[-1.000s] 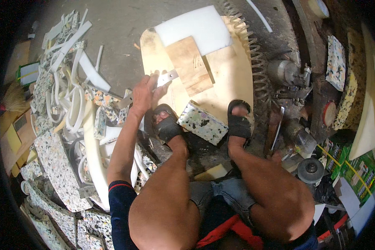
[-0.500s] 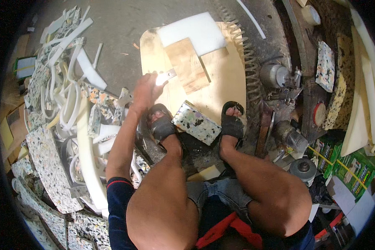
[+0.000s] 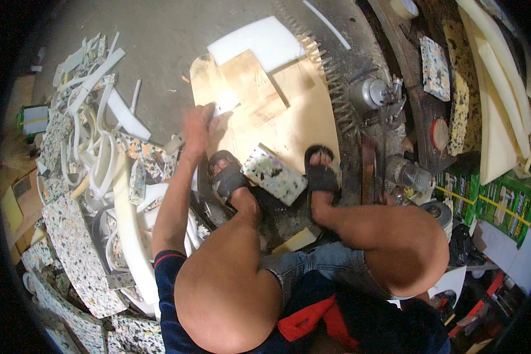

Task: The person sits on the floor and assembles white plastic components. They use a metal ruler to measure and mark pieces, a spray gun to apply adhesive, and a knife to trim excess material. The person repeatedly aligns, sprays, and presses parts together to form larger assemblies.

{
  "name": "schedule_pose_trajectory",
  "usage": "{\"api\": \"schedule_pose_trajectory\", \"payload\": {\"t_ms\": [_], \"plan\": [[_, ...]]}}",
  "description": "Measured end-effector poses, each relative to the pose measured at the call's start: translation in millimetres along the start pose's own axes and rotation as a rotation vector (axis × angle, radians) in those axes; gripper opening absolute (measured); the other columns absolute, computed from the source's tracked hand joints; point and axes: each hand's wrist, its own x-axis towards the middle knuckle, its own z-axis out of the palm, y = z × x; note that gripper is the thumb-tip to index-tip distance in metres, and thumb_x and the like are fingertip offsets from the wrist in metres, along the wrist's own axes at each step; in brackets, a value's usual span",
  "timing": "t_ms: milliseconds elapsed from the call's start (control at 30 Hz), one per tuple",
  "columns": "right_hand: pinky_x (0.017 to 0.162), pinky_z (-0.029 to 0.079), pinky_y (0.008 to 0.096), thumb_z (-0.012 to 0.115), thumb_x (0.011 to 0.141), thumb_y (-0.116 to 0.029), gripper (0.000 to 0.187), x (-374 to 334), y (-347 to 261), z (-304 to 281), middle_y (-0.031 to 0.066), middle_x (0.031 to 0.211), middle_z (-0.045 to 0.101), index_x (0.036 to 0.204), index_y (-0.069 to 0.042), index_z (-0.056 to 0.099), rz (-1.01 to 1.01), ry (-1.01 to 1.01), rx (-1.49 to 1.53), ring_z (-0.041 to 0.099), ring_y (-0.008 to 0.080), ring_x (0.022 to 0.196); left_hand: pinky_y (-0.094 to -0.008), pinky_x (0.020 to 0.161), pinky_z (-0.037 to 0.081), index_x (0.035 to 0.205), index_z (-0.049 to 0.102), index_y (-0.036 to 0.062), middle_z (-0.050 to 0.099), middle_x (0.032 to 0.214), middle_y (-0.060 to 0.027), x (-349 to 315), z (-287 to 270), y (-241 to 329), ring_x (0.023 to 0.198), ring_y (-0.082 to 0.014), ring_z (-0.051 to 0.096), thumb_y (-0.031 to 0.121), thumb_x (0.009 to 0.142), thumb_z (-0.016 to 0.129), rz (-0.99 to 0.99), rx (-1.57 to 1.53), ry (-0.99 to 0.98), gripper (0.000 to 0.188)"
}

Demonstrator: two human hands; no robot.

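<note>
Seated worker seen from above, feet in dark sandals on a rounded plywood board (image 3: 289, 127) lying on the concrete floor. The left hand (image 3: 196, 127) reaches forward, its fingers closed around a small white foam scrap (image 3: 225, 105) at the board's left edge, beside a smaller wooden block (image 3: 255, 88) that rests on the board. The right hand is not in view, so its state cannot be told. A speckled rebonded-foam block (image 3: 275, 175) lies between the two feet, touching neither hand. White foam offcuts (image 3: 109, 159) are heaped to the left. Judged risks: the light scrap may slip from so small a grip; the long forward reach may unbalance the worker; the toothed strip (image 3: 330, 82) along the board's right edge lies near the right foot.
</note>
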Motion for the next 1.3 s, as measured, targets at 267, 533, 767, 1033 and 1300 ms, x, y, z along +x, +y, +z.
{"api": "schedule_pose_trajectory", "payload": {"t_ms": [267,533,767,1033,1300], "plan": [[0.085,0.053,0.0444,0.067,0.091,-0.010,0.044,209,-81,103,0.0244,0.113,0.065,0.133,0.002,0.058,-0.324,-0.106,0.250,0.066,0.0429,0.101,-0.0487,0.082,0.046,0.115,0.066,0.0044,0.062,0.102,-0.0174,-20,34,28,0.097,-0.0380,0.059,0.022,0.082,0.078,-0.222,-0.009,0.018,0.039],[0.078,0.052,0.0450,0.069,0.089,-0.011,0.042,263,-106,176,0.0226,0.100,0.063,0.129,0.001,0.060,-0.330,-0.177,0.273,0.064,0.0425,0.091,-0.0458,0.083,0.048,0.121,0.066,0.0039,0.062,0.099,-0.0175,-21,45,29,0.094,-0.0373,0.059,0.021,0.086,0.076,-0.269,0.069,-0.080,0.041],[0.075,0.053,0.0473,0.070,0.089,-0.015,0.047,265,-103,186,0.0206,0.099,0.062,0.133,-0.001,0.056,-0.357,-0.185,0.280,0.065,0.0413,0.089,-0.0455,0.093,0.049,0.129,0.064,0.0030,0.063,0.116,-0.0194,15,30,33,0.105,-0.0388,0.059,0.020,0.088,0.075,-0.336,0.039,-0.034,0.046],[0.071,0.054,0.0466,0.069,0.090,-0.015,0.047,271,-113,187,0.0202,0.098,0.061,0.132,0.001,0.056,-0.392,-0.190,0.231,0.066,0.0398,0.084,-0.0429,0.086,0.048,0.123,0.071,0.0079,0.066,0.111,-0.0139,111,43,29,0.101,-0.0321,0.060,0.023,0.090,0.074,-0.052,0.177,0.029,0.036],[0.072,0.052,0.0441,0.070,0.089,-0.010,0.046,279,-118,185,0.0202,0.096,0.063,0.131,0.001,0.058,-0.393,-0.186,0.255,0.065,0.0389,0.084,-0.0425,0.080,0.047,0.115,0.076,0.0123,0.068,0.100,-0.0122,119,59,15,0.094,-0.0301,0.060,0.026,0.091,0.073,-0.098,0.217,-0.020,0.028]]}}
